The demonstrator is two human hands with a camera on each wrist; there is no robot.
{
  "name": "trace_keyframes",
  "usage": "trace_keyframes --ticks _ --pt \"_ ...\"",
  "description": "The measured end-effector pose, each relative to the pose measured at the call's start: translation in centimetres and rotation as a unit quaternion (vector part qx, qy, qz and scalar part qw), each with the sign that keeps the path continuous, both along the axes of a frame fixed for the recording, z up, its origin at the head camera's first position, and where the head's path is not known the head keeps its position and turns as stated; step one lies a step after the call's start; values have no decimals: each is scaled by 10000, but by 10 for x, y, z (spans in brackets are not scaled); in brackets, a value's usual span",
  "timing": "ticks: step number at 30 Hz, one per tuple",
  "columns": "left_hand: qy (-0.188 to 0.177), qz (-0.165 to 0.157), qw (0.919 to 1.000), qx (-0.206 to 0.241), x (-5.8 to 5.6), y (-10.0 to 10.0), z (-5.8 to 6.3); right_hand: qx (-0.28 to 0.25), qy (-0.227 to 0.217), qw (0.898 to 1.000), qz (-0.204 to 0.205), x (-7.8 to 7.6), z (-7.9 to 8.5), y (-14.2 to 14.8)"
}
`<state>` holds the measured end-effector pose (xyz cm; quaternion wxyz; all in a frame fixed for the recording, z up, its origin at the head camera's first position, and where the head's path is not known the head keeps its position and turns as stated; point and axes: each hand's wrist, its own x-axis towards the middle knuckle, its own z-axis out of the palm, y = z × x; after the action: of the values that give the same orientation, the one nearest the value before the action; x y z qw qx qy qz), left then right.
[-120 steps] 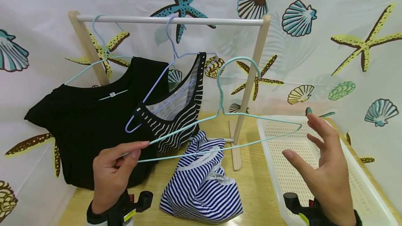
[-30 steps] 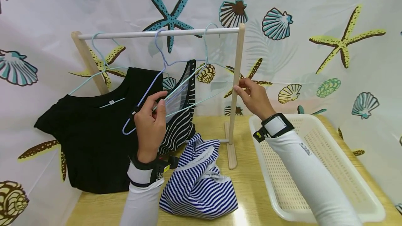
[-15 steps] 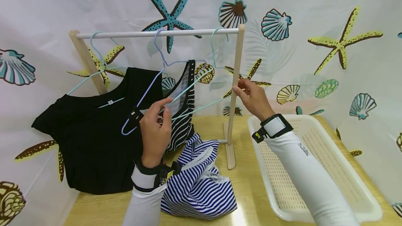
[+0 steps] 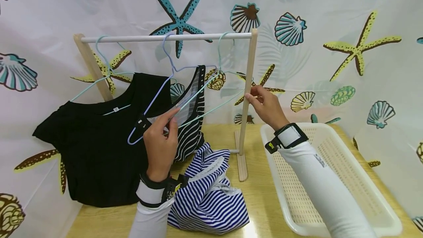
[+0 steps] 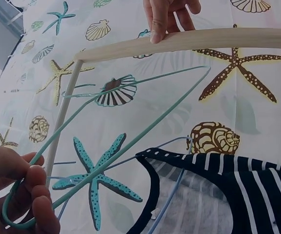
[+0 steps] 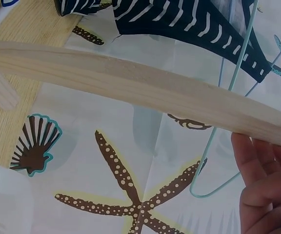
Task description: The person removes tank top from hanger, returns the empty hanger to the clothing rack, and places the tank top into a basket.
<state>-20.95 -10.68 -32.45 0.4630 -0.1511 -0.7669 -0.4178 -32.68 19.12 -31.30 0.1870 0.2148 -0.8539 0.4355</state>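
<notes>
A mint-green wire hanger (image 4: pixel 199 92) hangs by its hook from the bar of the clothes rack (image 4: pixel 142 39), near the right end. My left hand (image 4: pixel 161 144) pinches its near corner; in the left wrist view the fingers curl round that end (image 5: pixel 14 222). Nothing hangs on this hanger. My right hand (image 4: pixel 268 106) grips the rack's right wooden post (image 4: pixel 248 94), thumb in front; its fingers touch the post's edge in the right wrist view. Beside the left hand, a black-and-white striped top (image 4: pixel 191 139) hangs from a lavender hanger (image 4: pixel 158 93).
A black T-shirt (image 4: pixel 102 150) hangs at the rack's left on another mint hanger (image 4: pixel 89 88). A blue-and-white striped garment (image 4: pixel 211 194) lies crumpled on the wooden table (image 4: pixel 261 201). On the right stands a white perforated basket (image 4: pixel 281 194). A shell-print curtain (image 4: pixel 314 69) hangs behind.
Four seconds ago the left hand held the hanger off the rack and the right hand was open over the basket. Since then the hook went onto the bar, and lately slid right, then slightly left.
</notes>
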Motion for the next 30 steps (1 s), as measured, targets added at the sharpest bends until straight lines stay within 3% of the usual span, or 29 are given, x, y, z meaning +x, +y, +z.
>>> trace_keyframes --ticks 4,10,15,22,30 --pt "-91 -83 9999 -47 1 -3 0 21 71 10000 -1 0 0 1" --pt "-510 -254 9981 -229 3 -2 -3 44 52 10000 29 0 1 0" --pt "-716 -207 9964 -396 2 -4 -6 36 50 10000 5 1 1 1" --pt "-826 120 9955 -458 9 -15 -6 34 -127 9999 30 2 -3 -1" --pt "-701 -7 9972 -245 17 -18 1 35 -24 10000 21 1 -3 1"
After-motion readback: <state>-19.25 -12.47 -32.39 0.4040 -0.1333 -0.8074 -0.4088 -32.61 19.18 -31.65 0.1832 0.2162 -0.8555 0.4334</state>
